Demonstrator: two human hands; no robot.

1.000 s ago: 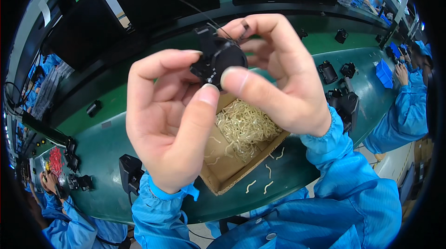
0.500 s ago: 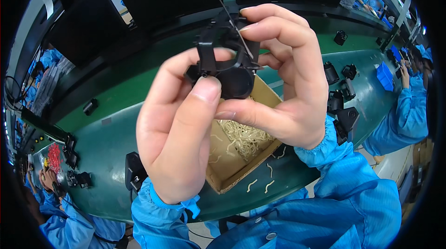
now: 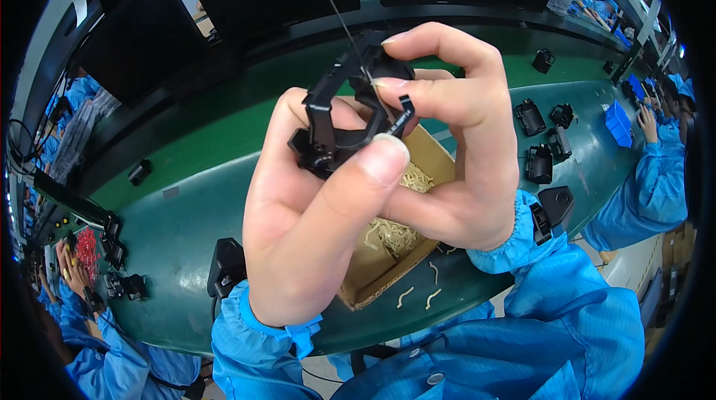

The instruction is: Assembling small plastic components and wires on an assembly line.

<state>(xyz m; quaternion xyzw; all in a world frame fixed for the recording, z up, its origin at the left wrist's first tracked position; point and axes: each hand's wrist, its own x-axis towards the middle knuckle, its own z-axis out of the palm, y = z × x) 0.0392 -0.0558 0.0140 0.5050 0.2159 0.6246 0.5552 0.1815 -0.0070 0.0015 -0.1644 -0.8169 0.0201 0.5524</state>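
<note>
Both my hands are raised close to the camera, gripping one black plastic ring-shaped part [image 3: 337, 122] between them. My left hand [image 3: 298, 228] cradles it from below, thumb pressed on its lower rim. My right hand [image 3: 462, 146] pinches its top with forefinger and thumb. A thin black wire [image 3: 334, 4] with a small pale tip runs up from the part. Behind my hands lies an open cardboard box [image 3: 418, 161] of small pale curved pieces [image 3: 388, 236], mostly hidden by my fingers.
The green conveyor belt [image 3: 186, 228] carries black plastic parts at the right [image 3: 538, 164] and left [image 3: 139, 171]. A black part [image 3: 225, 266] sits by my left wrist. Loose pale pieces [image 3: 418, 295] lie near the belt's front edge. Workers in blue sit left [image 3: 89, 355] and right [image 3: 649, 183].
My hands have lifted the black part nearer the camera and turned it, so its open ring now faces me. My right fingers moved up onto its top.
</note>
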